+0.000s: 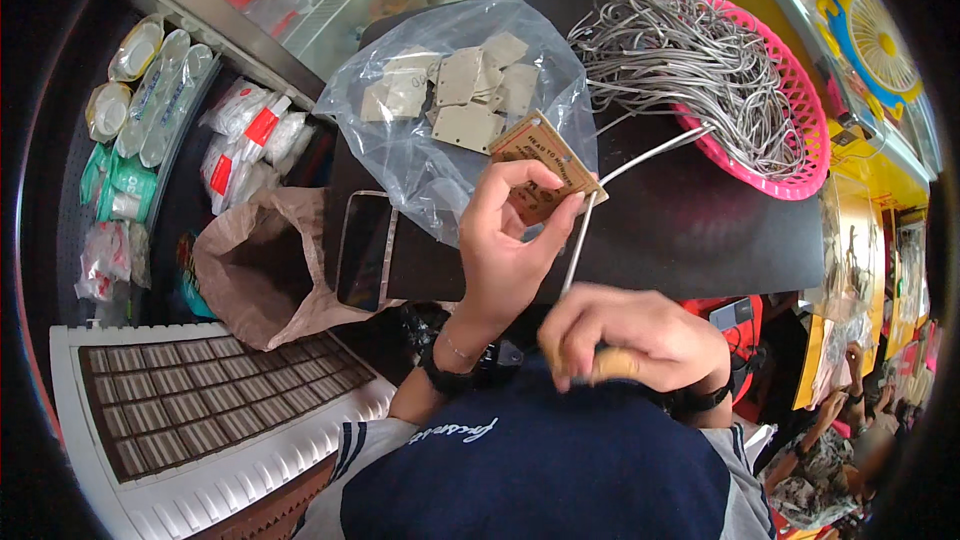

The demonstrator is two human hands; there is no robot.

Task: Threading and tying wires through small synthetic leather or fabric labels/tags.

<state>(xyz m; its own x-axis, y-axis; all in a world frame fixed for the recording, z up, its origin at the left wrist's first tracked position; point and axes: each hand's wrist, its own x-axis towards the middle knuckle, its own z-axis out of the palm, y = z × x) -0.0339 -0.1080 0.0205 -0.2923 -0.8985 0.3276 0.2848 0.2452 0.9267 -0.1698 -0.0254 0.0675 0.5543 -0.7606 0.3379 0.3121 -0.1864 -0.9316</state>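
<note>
**Tan card [551,161] held in the left hand [508,250], with a grey cord [578,246] at its corner**

At far left, packaged goods [165,100] are stacked on dark shelving, and below them a white plastic unit [170,485] with a brown, grid-patterned top is seen. Next, an open brown paper bag [235,240] is placed beside a dark worktop [710,240]. On the worktop's left edge, a phone [366,250] is laid face up.

To its right, a clear plastic bag [410,177] is spread out, with a loose pile of beige tags [465,80] in or on it; which of the two cannot be told.

Near the centre, above the worktop's near edge, the printed card is pinched between the thumb and bent fingers of the left hand, tilted. The cord is led past the card's right corner, down to the right hand [640,340]. That hand is blurred, its fingers curled; whether the cord is gripped by them cannot be told.

At right, a pink basket [815,155] is heaped with tangled grey cords [690,70], some spilled over its left rim. Beyond it, a yellow-and-blue fan [880,40] is seen.
</note>
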